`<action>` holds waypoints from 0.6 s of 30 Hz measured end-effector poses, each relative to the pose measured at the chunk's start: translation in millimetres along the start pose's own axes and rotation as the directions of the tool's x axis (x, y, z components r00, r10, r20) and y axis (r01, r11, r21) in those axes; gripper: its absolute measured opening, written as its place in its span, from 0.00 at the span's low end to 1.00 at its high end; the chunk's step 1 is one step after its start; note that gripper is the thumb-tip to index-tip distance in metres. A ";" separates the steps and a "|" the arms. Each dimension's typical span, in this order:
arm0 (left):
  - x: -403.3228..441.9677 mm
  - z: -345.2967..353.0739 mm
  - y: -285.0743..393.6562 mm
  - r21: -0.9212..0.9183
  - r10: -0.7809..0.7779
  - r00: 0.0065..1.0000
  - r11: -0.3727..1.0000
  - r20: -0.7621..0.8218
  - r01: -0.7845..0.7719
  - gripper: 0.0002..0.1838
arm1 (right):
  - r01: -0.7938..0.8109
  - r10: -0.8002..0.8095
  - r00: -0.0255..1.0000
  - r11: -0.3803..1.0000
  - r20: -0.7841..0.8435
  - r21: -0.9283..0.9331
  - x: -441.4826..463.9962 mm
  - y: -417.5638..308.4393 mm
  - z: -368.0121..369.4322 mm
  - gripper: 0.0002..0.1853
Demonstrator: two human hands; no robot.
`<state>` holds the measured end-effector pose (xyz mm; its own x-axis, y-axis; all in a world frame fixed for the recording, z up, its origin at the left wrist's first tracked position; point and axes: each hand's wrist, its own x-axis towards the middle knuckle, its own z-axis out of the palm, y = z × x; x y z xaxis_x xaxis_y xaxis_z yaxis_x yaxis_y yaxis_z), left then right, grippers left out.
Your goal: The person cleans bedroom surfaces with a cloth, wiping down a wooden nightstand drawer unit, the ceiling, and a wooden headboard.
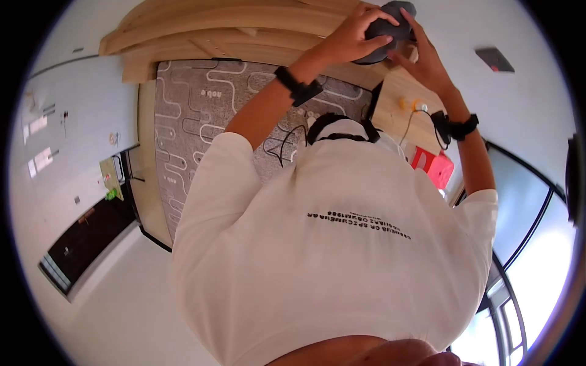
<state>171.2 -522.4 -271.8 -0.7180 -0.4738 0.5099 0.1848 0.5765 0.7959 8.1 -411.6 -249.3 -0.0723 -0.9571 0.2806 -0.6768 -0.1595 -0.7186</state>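
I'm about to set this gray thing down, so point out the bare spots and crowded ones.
Bare: the patterned cover between wooden frame and left forearm; a smaller patch right of the left wristband. Crowded: beside the shirt, where a black cable loops, and the wooden surface, holding small orange items.

Dark grey object (383, 30) partly hidden by 2 hands (356, 40); shirt print (360, 224) too blurred to read.
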 end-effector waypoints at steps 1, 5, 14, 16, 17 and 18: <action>-0.3 12.0 -9.8 -0.025 0.004 1.000 1.000 0.023 -0.004 0.13 | -0.012 0.014 1.000 0.993 0.021 -0.118 -2.9 1.6 -9.1 0.33; -17.4 39.2 -63.4 0.034 -0.208 0.945 0.978 0.253 0.206 0.22 | -0.012 0.086 0.982 0.916 0.167 -0.402 -17.0 42.2 -9.6 0.30; -66.4 -26.8 -93.5 0.712 -0.317 0.945 0.683 0.086 0.164 0.32 | 0.057 -0.046 0.998 0.844 0.034 -0.533 21.7 54.5 137.3 0.27; -69.2 -28.9 -107.7 0.596 -0.319 0.945 0.774 0.074 0.214 0.32 | 0.029 -0.022 1.000 0.828 0.021 -0.560 29.4 52.2 144.8 0.26; -71.8 -30.6 -114.1 0.465 -0.342 0.938 0.840 0.053 0.280 0.33 | 0.014 0.001 1.000 0.817 0.026 -0.576 30.8 49.5 146.7 0.24; -70.3 -25.4 -113.8 0.466 -0.337 0.940 0.840 0.049 0.277 0.33 | 0.018 -0.004 1.000 0.815 0.026 -0.579 27.4 49.5 139.8 0.24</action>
<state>217.7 -571.5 -390.0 -0.7704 -0.6071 0.1946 -0.3564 0.6633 0.6581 75.0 -479.6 -366.1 -0.0506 -0.9623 0.2673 -0.9772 -0.0075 -0.2121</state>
